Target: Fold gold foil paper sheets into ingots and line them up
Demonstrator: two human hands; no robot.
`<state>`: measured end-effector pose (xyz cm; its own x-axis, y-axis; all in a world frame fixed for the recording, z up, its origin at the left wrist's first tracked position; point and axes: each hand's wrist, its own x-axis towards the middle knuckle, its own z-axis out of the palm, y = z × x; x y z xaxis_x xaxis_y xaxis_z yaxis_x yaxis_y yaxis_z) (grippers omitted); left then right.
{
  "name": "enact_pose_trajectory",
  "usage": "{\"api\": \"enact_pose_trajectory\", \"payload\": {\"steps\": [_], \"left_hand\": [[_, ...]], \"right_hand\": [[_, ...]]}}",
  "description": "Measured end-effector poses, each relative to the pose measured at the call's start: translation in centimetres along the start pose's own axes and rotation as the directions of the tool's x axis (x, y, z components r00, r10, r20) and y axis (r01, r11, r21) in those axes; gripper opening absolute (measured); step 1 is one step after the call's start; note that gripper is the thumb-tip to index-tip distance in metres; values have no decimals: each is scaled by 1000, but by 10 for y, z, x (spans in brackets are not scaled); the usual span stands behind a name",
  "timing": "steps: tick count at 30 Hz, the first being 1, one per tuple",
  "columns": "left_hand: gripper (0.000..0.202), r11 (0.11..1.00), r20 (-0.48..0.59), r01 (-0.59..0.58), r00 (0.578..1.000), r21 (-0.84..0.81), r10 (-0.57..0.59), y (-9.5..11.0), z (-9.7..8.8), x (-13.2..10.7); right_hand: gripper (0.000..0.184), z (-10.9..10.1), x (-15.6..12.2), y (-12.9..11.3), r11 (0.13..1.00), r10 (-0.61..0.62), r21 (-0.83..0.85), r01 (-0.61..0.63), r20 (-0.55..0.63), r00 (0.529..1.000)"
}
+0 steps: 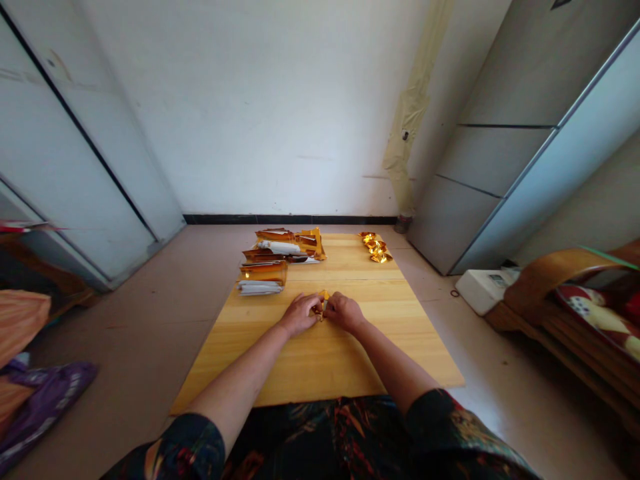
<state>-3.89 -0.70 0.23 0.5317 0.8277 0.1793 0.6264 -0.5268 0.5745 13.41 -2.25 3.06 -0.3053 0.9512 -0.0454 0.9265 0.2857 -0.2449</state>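
My left hand (301, 314) and my right hand (344, 312) meet over the middle of the wooden table (320, 360). Between their closed fingers is a small piece of shiny gold foil (325, 295), mostly hidden by the hands. Both hands grip it close to the tabletop. Stacks of gold-and-brown foil sheets (267, 272) lie at the table's far left, with white paper sheets (260, 288) at their near edge. A rolled white piece (279, 247) rests among the stacks. Several folded shiny gold foil pieces (376, 247) sit in a group at the far right.
A white wall (280, 120) with a black skirting strip stands beyond the table. At right are a grey refrigerator (480, 160), a white box (483, 291) on the floor and a wooden seat (545, 320). Purple cloth (55, 400) lies at the lower left.
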Motion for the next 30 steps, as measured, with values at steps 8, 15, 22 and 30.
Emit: {"api": "enact_pose_trajectory", "payload": {"steps": [8, 15, 22, 30], "left_hand": [[9, 999, 26, -14, 1000, 31, 14, -5, 2, 0], [12, 997, 22, -38, 999, 74, 36, -9, 4, 2], [14, 993, 12, -59, 998, 99, 58, -10, 5, 4], [11, 994, 11, -52, 999, 93, 51, -13, 8, 6]], "right_hand": [[32, -1, 0, -3, 1000, 28, 8, -28, -5, 1000], [24, 3, 2, 0, 998, 54, 39, -53, -12, 998], [16, 3, 2, 4, 990, 57, 129, -55, -16, 998], [12, 5, 3, 20, 950, 37, 313, 2, -116, 993]]}}
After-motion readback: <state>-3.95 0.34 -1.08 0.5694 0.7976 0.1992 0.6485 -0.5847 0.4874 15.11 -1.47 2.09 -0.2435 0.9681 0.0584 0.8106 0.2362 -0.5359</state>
